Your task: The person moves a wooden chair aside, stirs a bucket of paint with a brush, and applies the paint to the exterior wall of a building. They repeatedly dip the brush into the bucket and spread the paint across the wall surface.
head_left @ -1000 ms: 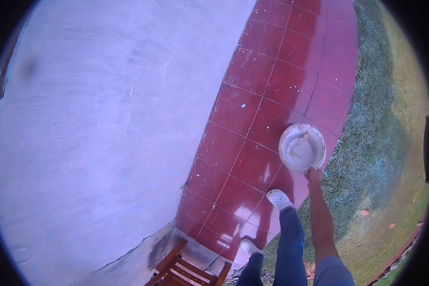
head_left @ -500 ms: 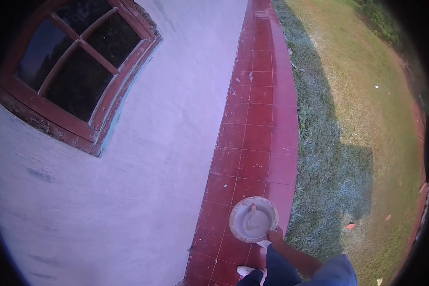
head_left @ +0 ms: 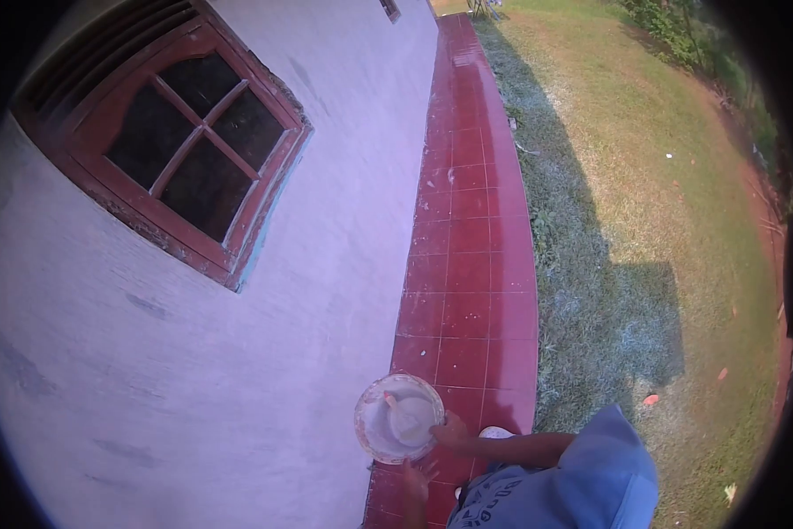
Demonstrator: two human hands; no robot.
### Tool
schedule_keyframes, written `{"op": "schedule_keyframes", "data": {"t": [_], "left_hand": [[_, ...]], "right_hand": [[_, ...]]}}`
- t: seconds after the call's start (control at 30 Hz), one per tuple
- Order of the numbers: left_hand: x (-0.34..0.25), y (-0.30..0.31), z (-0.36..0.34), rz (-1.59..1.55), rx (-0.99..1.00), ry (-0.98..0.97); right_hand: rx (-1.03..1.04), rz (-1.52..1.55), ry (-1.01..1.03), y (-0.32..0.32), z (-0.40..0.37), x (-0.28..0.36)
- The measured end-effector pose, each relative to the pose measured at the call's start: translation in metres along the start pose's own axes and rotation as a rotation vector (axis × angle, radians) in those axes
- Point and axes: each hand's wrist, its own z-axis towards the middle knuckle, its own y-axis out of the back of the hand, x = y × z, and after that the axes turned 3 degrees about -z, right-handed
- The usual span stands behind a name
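Note:
A round bucket (head_left: pixel 368 438) with a whitish, stained rim is seen from above, close beside the wall. A paint brush (head_left: pixel 401 414) with an orange-tipped handle lies inside it, in pale material. My right hand (head_left: pixel 450 432) grips the bucket's right rim. Just below the bucket is my left hand (head_left: pixel 420 479), its fingers spread and slightly blurred, with nothing in them.
A whitish wall (head_left: pixel 326 291) with a red-framed window (head_left: pixel 207 132) rises on the left. Red tiles (head_left: pixel 467 309) form a narrow walkway underfoot. Grass (head_left: pixel 635 194) borders it on the right, with small orange pieces (head_left: pixel 650 399) lying there.
The bucket has moved left towards the wall with my right hand on its rim. My left hand has come into view below it. The view has shifted, showing more of the window.

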Motion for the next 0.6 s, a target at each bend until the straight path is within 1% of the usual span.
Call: {"op": "schedule_keyframes", "data": {"t": [0.03,0.1,0.13,0.17,0.2,0.23,0.27,0.3,0.33,0.4,0.43,0.5,0.53,0.6], "left_hand": [[0.002,0.004,-0.002,-0.001,0.004,-0.014],[0.004,0.012,-0.003,-0.166,-0.095,0.029],[0.009,0.002,-0.012,-0.161,-0.095,0.003],[0.01,0.003,-0.022,-0.343,-0.065,-0.018],[0.006,0.005,-0.026,-0.528,-0.022,-0.053],[0.005,0.012,-0.027,-0.531,-0.015,-0.064],[0.008,0.022,-0.027,-0.668,0.05,-0.051],[0.011,0.028,-0.029,-0.805,0.117,-0.036],[0.024,0.045,-0.017,-0.813,0.125,-0.044],[0.051,0.07,0.012,-0.842,-0.022,-0.167],[0.049,0.074,0.008,-0.849,-0.014,-0.181],[0.041,0.087,-0.006,-0.811,-0.16,-0.261],[0.034,0.093,-0.009,-0.827,-0.156,-0.277],[0.032,0.091,-0.012,-0.776,-0.134,-0.287]], "right_hand": [[-0.008,-0.053,-0.005,-0.013,-0.009,0.002],[-0.013,-0.102,0.013,-0.024,-0.019,0.006],[0.09,-0.059,0.027,-0.009,-0.038,0.012],[0.189,-0.023,0.039,-0.01,-0.048,0.021],[0.194,-0.024,0.076,-0.014,-0.048,0.03],[0.188,-0.062,0.109,-0.023,-0.05,0.026],[0.181,-0.103,0.14,-0.025,-0.053,0.014],[0.173,-0.144,0.169,-0.011,-0.047,0.004],[0.165,-0.187,0.199,-0.017,-0.051,-0.008],[0.153,-0.27,0.265,-0.018,-0.049,-0.021],[0.146,-0.309,0.301,-0.015,-0.046,-0.018],[0.134,-0.393,0.375,-0.025,-0.045,-0.035],[0.132,-0.439,0.413,-0.039,-0.045,-0.031],[0.131,-0.536,0.496,-0.039,-0.039,-0.029]]}}
